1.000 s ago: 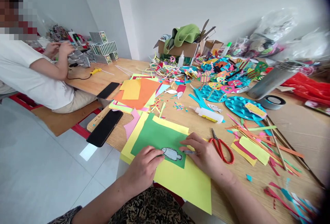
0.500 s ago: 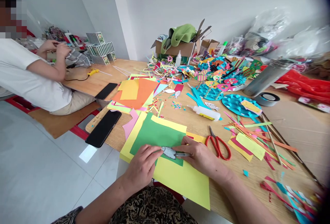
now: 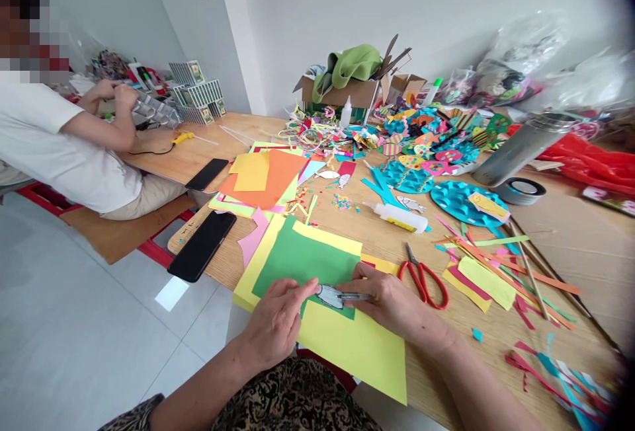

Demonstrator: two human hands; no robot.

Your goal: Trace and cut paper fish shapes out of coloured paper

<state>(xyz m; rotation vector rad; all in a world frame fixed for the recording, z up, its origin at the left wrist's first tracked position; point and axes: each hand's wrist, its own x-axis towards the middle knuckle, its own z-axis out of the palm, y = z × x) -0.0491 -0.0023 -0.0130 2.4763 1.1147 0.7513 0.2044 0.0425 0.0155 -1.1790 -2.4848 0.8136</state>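
Observation:
A small grey-white paper fish [image 3: 330, 296] with a dark outline lies on a green sheet [image 3: 307, 252], which rests on yellow paper [image 3: 357, 352] at the table's front edge. With stretched fingers, my left hand [image 3: 278, 318] presses at the fish's left end. My right hand [image 3: 384, 295] is closed round a slim dark pen [image 3: 354, 297], held almost flat, its tip on the right part of the fish. Red-handled scissors [image 3: 421, 279] lie just right of my right hand.
Two black phones [image 3: 202, 246] lie left of the paper. Beyond are orange sheets [image 3: 272, 176], a glue bottle [image 3: 401, 217] and blue bumpy discs [image 3: 469, 203]. Paper strips [image 3: 501, 252] and a metal tumbler [image 3: 523, 147] are to the right. Another person [image 3: 74, 140] sits at far left.
The view has shifted slightly. My left fingertips have slid a little along the fish's left end, and the pen tip sits further left over its outline.

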